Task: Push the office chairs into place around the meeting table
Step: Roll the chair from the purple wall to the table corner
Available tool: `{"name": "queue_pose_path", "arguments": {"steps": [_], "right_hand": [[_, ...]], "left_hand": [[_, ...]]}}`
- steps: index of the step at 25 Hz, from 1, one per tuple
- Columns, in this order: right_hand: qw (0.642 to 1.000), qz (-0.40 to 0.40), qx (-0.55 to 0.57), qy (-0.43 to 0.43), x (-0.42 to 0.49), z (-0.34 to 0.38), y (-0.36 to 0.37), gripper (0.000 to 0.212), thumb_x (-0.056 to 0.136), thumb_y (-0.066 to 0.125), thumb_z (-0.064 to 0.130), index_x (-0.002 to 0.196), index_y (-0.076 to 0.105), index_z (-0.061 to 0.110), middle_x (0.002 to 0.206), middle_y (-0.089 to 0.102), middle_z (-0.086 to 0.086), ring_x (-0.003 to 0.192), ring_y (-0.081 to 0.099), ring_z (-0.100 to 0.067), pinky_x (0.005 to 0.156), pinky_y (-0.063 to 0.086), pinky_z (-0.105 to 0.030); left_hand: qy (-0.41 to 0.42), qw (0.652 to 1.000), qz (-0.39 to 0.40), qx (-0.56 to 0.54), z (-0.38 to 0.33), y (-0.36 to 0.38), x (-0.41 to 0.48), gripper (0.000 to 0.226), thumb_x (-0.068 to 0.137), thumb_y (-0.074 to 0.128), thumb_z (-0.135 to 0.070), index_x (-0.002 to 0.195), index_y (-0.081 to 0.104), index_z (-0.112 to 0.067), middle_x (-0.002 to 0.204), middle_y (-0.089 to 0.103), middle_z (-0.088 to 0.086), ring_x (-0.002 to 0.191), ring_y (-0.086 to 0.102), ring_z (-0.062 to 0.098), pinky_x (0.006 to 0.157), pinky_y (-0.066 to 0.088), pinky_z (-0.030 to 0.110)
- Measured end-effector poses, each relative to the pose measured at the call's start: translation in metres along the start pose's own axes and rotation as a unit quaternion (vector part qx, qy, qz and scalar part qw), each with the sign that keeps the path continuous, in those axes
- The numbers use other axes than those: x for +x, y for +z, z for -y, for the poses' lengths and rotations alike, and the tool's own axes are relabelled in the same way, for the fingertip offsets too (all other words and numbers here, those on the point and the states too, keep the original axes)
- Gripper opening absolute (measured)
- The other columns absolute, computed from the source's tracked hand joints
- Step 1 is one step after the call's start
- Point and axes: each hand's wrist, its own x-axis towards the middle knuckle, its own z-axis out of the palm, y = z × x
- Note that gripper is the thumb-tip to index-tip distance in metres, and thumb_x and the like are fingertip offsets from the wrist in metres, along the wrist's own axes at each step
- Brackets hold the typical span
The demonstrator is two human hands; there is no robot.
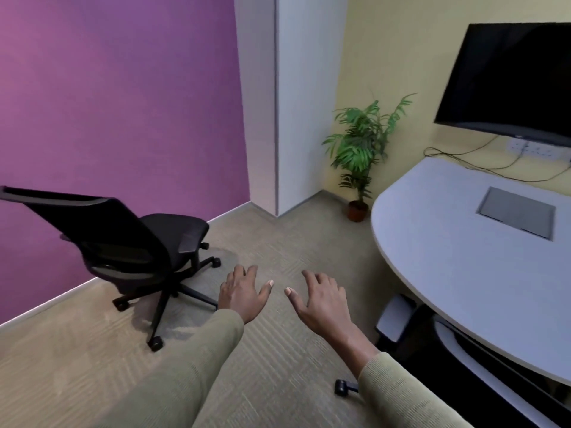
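Left hand (242,293), right hand (321,299) found empty, outspread; black mesh swivel chair (123,242) (well off pale curved worktop (448,257)) best pushed by backrest.

Dressed in long knitted sleeves, a muted olive-khaki on both sides. Behind the left hand (242,293), the left sleeve (191,366): down to the wrist, snug at the cuff, fine ribbed texture all over the fabric. Behind the right hand (321,301), the right sleeve (401,393): same colour, same thin-ribbed knit, cuff ending further up, with the wrist and a stretch of forearm bare. And the hands themselves: uncovered from the cuffs forward, with short, neatly trimmed nails plain to see on both thumbs.
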Motion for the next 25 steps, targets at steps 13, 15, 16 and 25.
{"name": "queue_pose_path", "arguments": {"steps": [13, 15, 16, 25], "right_hand": [[0.992, 0.078, 0.031, -0.093, 0.203, 0.143, 0.111, 0.075, 0.092, 0.029, 0.075, 0.145, 0.043, 0.024, 0.133, 0.058, -0.008, 0.12, 0.055, -0.027, 0.096, 0.042, -0.045], [0.989, 0.089, 0.036, -0.113, 0.242, 0.167, 0.125, 0.069, 0.094, 0.035, 0.069, 0.143, 0.044, 0.023, 0.133, 0.058, -0.008, 0.119, 0.055, -0.027, 0.095, 0.041, -0.044], [0.986, 0.096, 0.029, -0.129, 0.264, 0.182, 0.133, 0.067, 0.094, 0.035, 0.069, 0.143, 0.044, 0.023, 0.133, 0.058, -0.008, 0.119, 0.055, -0.027, 0.095, 0.041, -0.044], [0.96, 0.127, 0.078, -0.237, 0.404, 0.351, 0.168, 0.069, 0.093, 0.035, 0.07, 0.142, 0.044, 0.022, 0.135, 0.056, -0.011, 0.122, 0.052, -0.034, 0.099, 0.044, -0.049]], "left_hand": [[-0.117, 0.992, -0.025, 0.032, 0.169, -0.052, 0.158, 0.057, 0.096, 0.044, -0.06, 0.14, 0.045, -0.025, 0.133, 0.046, 0.006, 0.122, 0.047, 0.028, 0.097, 0.043, 0.041], [-0.124, 0.991, -0.029, 0.038, 0.191, -0.061, 0.19, 0.057, 0.095, 0.045, -0.059, 0.139, 0.047, -0.023, 0.13, 0.048, 0.008, 0.12, 0.048, 0.029, 0.096, 0.043, 0.042], [-0.131, 0.99, -0.035, 0.041, 0.204, -0.065, 0.205, 0.058, 0.095, 0.046, -0.059, 0.14, 0.047, -0.022, 0.128, 0.048, 0.009, 0.119, 0.048, 0.03, 0.095, 0.044, 0.043], [-0.204, 0.964, -0.157, 0.07, 0.328, -0.174, 0.31, 0.059, 0.095, 0.045, -0.061, 0.133, 0.053, -0.016, 0.125, 0.051, 0.01, 0.117, 0.05, 0.033, 0.096, 0.045, 0.045]]}}
